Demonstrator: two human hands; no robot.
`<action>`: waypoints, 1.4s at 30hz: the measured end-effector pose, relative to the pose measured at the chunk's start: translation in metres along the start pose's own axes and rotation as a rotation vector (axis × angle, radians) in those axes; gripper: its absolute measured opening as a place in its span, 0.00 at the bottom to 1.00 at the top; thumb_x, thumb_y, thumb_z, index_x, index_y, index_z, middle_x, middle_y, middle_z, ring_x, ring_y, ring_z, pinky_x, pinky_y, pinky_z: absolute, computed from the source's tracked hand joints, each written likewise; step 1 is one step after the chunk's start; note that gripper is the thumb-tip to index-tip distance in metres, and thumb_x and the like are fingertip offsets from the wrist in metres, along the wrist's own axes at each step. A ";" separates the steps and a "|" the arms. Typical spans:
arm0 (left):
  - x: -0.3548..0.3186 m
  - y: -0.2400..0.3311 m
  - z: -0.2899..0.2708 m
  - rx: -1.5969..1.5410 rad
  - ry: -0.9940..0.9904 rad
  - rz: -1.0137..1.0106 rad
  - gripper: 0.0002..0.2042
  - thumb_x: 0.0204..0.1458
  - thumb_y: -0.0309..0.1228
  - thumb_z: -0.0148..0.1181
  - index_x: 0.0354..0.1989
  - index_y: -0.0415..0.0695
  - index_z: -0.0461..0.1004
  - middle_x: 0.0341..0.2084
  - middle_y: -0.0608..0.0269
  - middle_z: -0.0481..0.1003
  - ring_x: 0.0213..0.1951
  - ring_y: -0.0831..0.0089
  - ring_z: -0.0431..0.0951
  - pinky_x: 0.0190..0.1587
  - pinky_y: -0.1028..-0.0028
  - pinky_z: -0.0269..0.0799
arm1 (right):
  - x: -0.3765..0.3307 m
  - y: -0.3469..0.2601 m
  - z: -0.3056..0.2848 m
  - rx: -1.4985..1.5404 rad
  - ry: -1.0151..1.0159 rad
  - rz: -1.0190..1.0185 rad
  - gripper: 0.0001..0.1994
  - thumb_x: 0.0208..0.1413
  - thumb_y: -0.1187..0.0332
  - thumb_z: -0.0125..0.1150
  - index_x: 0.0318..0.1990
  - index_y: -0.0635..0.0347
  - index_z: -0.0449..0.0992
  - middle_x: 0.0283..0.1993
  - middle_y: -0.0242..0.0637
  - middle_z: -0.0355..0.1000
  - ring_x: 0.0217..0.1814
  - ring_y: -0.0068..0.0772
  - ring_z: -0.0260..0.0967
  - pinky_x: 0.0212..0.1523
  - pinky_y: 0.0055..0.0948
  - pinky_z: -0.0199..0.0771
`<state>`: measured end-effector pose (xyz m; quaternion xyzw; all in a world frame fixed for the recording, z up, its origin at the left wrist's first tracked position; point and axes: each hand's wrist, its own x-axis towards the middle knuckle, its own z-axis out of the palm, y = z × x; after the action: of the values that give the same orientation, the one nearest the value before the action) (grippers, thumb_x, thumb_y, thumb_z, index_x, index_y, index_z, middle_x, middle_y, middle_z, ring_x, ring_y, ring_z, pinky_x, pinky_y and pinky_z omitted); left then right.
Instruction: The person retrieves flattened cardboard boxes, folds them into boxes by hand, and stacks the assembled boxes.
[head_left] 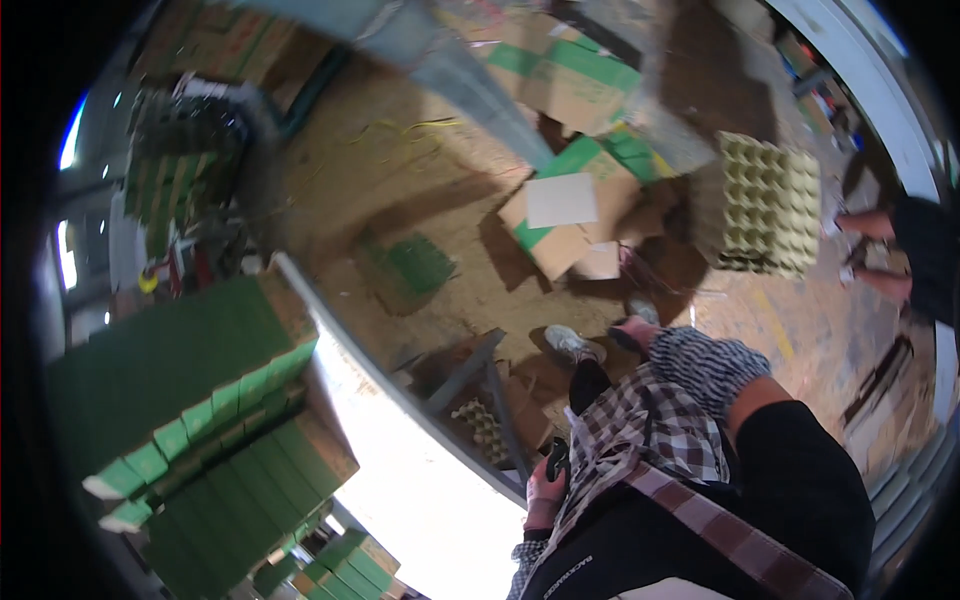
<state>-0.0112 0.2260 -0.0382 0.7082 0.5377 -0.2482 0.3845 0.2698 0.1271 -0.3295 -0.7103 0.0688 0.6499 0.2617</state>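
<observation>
My left hand (544, 496), in a pink glove with dark fingers, is beside the edge of a bright white table (410, 490). Its fingers look curled at a small black shape, and I cannot make out what that is. My right hand (632, 334), also gloved, hangs low in front of me, next to my grey shoes (572, 343). Its fingers are too small and dark to read. A checked sleeve (705, 365) covers that forearm. Below the table edge, near my left hand, lies an egg tray (480, 430) beside a grey metal frame (465, 370).
Green-and-brown cartons (170, 370) stand in rows left of the table. Flattened cardboard boxes (575, 205) litter the floor ahead, under a grey beam (450, 75). A tall stack of egg trays (768, 205) stands to the right, near another person (920, 250). Yellow strapping (405, 128) lies farther off.
</observation>
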 end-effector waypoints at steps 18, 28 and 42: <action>0.252 0.047 -0.277 0.046 0.340 0.594 0.23 0.43 0.33 0.61 0.50 0.42 0.71 0.44 0.48 0.72 0.47 0.51 0.71 0.51 0.60 0.67 | -0.079 -0.184 0.005 0.076 0.072 -0.421 0.12 0.52 0.59 0.59 0.30 0.60 0.75 0.31 0.40 0.73 0.33 0.28 0.66 0.35 0.33 0.66; 0.365 0.101 -0.341 0.111 0.092 0.480 0.22 0.43 0.37 0.61 0.49 0.47 0.72 0.42 0.54 0.74 0.45 0.54 0.73 0.49 0.62 0.69 | 0.028 -0.331 0.006 0.359 0.033 -0.147 0.13 0.54 0.59 0.55 0.40 0.56 0.77 0.40 0.43 0.75 0.43 0.36 0.71 0.45 0.32 0.68; 0.743 0.170 -0.421 -0.761 -0.065 -0.179 0.16 0.51 0.30 0.58 0.48 0.38 0.74 0.42 0.56 0.77 0.42 0.72 0.77 0.47 0.74 0.70 | 0.274 -0.644 -0.005 0.331 0.232 -0.152 0.21 0.46 0.65 0.68 0.45 0.70 0.75 0.39 0.42 0.77 0.36 0.34 0.76 0.40 0.30 0.75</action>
<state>0.3463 0.9704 -0.3146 0.4571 0.6384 -0.0861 0.6132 0.5966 0.7406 -0.4104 -0.7307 0.1507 0.5220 0.4134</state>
